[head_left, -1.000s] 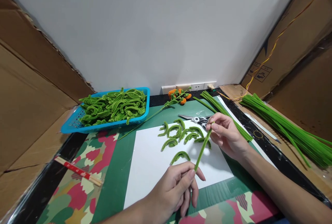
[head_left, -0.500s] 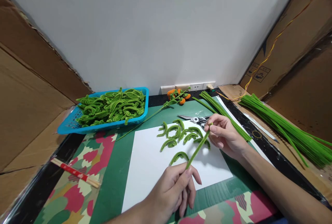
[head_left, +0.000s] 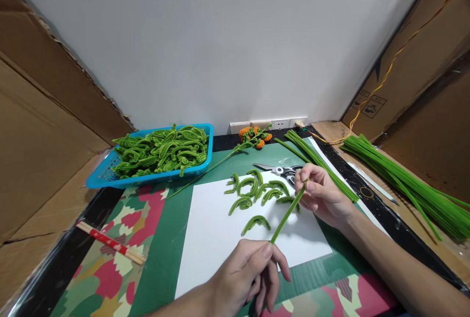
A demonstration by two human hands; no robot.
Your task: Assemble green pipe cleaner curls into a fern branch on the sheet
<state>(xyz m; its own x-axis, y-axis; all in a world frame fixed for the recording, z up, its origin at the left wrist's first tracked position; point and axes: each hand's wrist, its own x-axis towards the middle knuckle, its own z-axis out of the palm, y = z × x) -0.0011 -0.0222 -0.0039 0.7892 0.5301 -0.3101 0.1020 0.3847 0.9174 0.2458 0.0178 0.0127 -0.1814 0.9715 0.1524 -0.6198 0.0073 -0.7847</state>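
Observation:
A green pipe cleaner [head_left: 288, 215] runs slantwise between my two hands above a white sheet of paper [head_left: 209, 243]. My left hand [head_left: 253, 270] pinches its lower end between thumb and forefinger, the other fingers curled loosely. At the upper end, my right hand [head_left: 317, 189] grips the tip with its fingertips, which partly hide it. Several bent green pipe cleaner pieces [head_left: 247, 187] lie on the paper beyond my hands, and one curved piece [head_left: 256, 223] rests nearer my left hand. Scissors [head_left: 279, 170] lie behind my right hand, their handles partly covered.
A blue basket [head_left: 154, 178] heaped with bent green pieces stands at the back left. An orange-flowered stem [head_left: 235, 150] lies beside it. Straight green pipe cleaners [head_left: 404, 187] are bundled at the right. Wrapped chopsticks [head_left: 110, 242] lie left. Cardboard walls [head_left: 51, 77] flank the table.
The whole view has shifted slightly. Both hands keep hold of the pipe cleaner, whose upper tip now shows less above my right fingertips. The pieces on the paper lie as before.

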